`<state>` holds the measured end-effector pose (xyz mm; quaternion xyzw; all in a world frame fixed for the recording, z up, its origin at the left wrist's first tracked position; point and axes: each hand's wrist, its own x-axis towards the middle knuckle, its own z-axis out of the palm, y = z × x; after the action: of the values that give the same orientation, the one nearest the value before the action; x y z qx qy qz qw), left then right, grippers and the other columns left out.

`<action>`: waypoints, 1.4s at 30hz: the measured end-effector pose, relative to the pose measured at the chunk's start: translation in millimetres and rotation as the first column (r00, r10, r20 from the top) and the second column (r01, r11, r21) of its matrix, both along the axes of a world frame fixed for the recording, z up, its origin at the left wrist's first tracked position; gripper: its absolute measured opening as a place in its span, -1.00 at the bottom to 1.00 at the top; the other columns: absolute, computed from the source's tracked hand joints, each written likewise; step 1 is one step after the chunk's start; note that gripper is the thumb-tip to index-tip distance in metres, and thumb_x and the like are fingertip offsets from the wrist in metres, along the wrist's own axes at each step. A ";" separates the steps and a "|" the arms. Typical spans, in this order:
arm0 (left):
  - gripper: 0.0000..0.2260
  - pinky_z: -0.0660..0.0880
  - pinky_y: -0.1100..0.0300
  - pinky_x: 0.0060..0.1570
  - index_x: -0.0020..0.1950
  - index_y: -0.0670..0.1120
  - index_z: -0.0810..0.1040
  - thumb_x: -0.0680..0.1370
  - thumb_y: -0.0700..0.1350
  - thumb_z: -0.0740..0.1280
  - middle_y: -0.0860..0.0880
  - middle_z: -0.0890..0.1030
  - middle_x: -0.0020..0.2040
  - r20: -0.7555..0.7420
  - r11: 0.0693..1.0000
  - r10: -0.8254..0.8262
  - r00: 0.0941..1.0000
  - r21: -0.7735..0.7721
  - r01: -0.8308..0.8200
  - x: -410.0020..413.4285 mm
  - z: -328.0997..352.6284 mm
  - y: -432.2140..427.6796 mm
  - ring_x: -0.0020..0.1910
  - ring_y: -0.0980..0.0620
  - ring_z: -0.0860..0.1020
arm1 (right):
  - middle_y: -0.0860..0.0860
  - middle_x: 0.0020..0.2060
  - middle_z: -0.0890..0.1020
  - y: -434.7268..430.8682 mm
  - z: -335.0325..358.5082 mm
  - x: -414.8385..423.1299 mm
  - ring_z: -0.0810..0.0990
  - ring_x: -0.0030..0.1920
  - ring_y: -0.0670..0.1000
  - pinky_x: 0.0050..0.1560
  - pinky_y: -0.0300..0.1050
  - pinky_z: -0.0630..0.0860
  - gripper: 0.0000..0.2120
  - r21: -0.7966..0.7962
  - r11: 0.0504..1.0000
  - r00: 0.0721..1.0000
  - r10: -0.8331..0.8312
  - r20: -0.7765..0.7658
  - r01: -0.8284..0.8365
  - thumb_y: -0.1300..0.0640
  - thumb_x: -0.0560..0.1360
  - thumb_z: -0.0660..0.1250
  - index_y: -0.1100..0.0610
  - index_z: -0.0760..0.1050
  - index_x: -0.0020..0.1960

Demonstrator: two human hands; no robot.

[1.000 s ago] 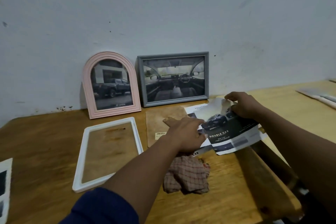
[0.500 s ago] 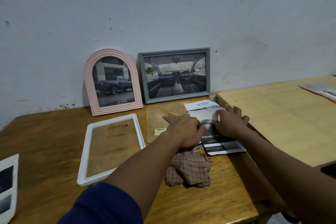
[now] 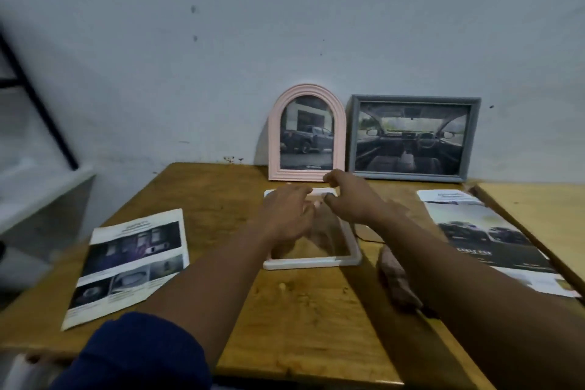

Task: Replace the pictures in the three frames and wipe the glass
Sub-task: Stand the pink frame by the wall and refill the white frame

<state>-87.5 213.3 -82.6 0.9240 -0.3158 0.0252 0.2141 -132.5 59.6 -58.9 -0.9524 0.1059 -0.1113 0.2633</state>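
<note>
While the white frame (image 3: 311,261) lies flat on the surface (image 3: 304,310) at centre, both hands hover over its far end: left hand (image 3: 286,215) fingers spread loosely, right hand (image 3: 351,199) fingers half-curled, holding nothing. 0.5 s ago both pressed the brochure (image 3: 487,231), now free at right.

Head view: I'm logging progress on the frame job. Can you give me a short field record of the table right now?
standing frames: pink arched frame and grey frame, upright at the back of the table, each holding a car picture
flat frame: white frame lying on the table, no picture visible inside
left hand: over the white frame, fingers fairly straight
right hand: above the frame's far edge, fingers curled; grip unclear
cloth: right of the white frame
loose prints: left brochure, right brochure
</note>
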 end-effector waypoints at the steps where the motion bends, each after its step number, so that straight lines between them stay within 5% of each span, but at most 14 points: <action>1: -0.56 0.35 -0.07 0.43 0.56 0.07 0.34 0.69 0.12 0.18 0.00 0.37 0.56 -0.002 0.998 0.057 0.998 -0.020 -0.057 3.5 -3.2 24.2 0.50 -0.08 0.36 | 0.02 0.29 0.55 23.1 -2.8 8.8 0.52 0.25 0.07 0.24 0.03 0.51 -0.58 0.015 0.999 0.999 0.052 -0.006 -0.051 0.07 0.53 0.38 0.02 0.42 0.37; 9: -0.60 0.40 -0.08 0.35 0.51 -0.06 0.41 0.68 0.00 0.18 -0.12 0.48 0.46 0.071 0.862 0.507 0.859 -0.027 -0.507 29.5 -40.4 218.8 0.39 -0.15 0.44 | 0.01 0.43 0.42 186.6 -41.7 49.1 0.42 0.38 0.10 0.35 0.13 0.42 -0.43 0.040 0.897 0.887 0.441 -0.141 -0.440 -0.12 0.52 0.36 -0.06 0.29 0.47; 14: -0.64 0.53 -0.04 0.20 0.38 -0.10 0.53 0.63 -0.01 0.25 -0.14 0.59 0.32 0.077 0.800 0.599 0.797 -0.009 -0.600 27.0 -58.2 277.0 0.20 -0.13 0.56 | -0.02 0.60 0.07 238.1 -64.4 58.3 -0.09 0.60 0.06 0.49 0.37 -0.22 -0.19 -0.114 0.810 0.806 0.536 -0.251 -0.575 -0.41 0.48 0.20 -0.11 0.00 0.59; 16: -0.62 0.53 -0.05 0.24 0.42 -0.11 0.51 0.63 -0.02 0.27 -0.14 0.58 0.34 0.052 0.798 0.602 0.796 -0.047 -0.601 27.6 -58.7 280.5 0.23 -0.12 0.55 | -0.01 0.61 0.05 240.6 -67.4 62.2 -0.12 0.60 0.04 0.47 0.39 -0.28 -0.16 -0.141 0.819 0.820 0.512 -0.257 -0.556 -0.43 0.47 0.17 -0.11 -0.05 0.59; 21: -0.57 0.50 -0.03 0.29 0.50 -0.11 0.44 0.63 -0.07 0.29 -0.13 0.53 0.41 -0.029 0.809 0.572 0.820 -0.141 -0.570 28.5 -56.5 259.3 0.33 -0.12 0.50 | -0.03 0.51 0.34 230.7 -59.3 54.8 0.26 0.52 0.11 0.51 0.33 -0.05 -0.30 -0.069 0.872 0.872 0.475 -0.119 -0.485 -0.19 0.52 0.34 -0.10 0.10 0.55; 24: -0.59 0.44 -0.01 0.32 0.49 -0.14 0.44 0.64 -0.12 0.28 -0.15 0.51 0.42 -0.077 0.830 0.510 0.857 -0.219 -0.513 29.4 -47.6 232.9 0.36 -0.13 0.47 | -0.04 0.44 0.44 210.3 -46.6 44.3 0.41 0.41 0.09 0.38 0.09 0.33 -0.33 0.040 0.906 0.906 0.422 -0.019 -0.421 0.07 0.53 0.40 -0.11 0.16 0.53; 27: -0.59 0.46 -0.01 0.33 0.50 -0.12 0.41 0.65 -0.10 0.28 -0.13 0.48 0.44 -0.115 0.864 0.406 0.906 -0.275 -0.422 32.0 -38.9 196.8 0.36 -0.10 0.46 | -0.02 0.41 0.45 173.2 -31.1 31.9 0.45 0.36 0.05 0.24 -0.08 0.43 -0.40 0.063 0.931 0.932 0.356 0.063 -0.359 0.21 0.54 0.36 -0.07 0.24 0.50; 37: -0.63 0.55 -0.02 0.21 0.44 -0.04 0.47 0.63 -0.04 0.31 -0.04 0.53 0.34 -0.180 0.958 0.052 0.982 -0.268 -0.100 10.7 -29.3 57.2 0.22 -0.04 0.55 | 0.04 0.33 0.52 16.9 -25.2 -26.3 0.48 0.29 0.06 0.21 -0.18 0.36 -0.49 -0.080 0.996 0.999 0.043 0.010 -0.042 0.20 0.52 0.40 0.05 0.39 0.43; 42: -0.62 0.52 0.04 0.22 0.42 -0.04 0.51 0.60 -0.03 0.36 -0.02 0.50 0.36 -0.127 0.983 0.060 0.990 -0.164 -0.081 11.5 -39.8 42.3 0.26 -0.01 0.50 | -0.02 0.38 0.47 -1.0 -46.4 -33.5 0.36 0.33 0.13 0.29 0.14 0.35 -0.57 -0.189 0.982 0.991 -0.017 -0.135 -0.009 -0.06 0.56 0.30 -0.14 0.34 0.42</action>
<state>-76.0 255.6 -122.4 0.9129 -0.2660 0.0030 0.3095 -166.0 58.6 -105.2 -0.9783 0.1144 -0.0563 0.1634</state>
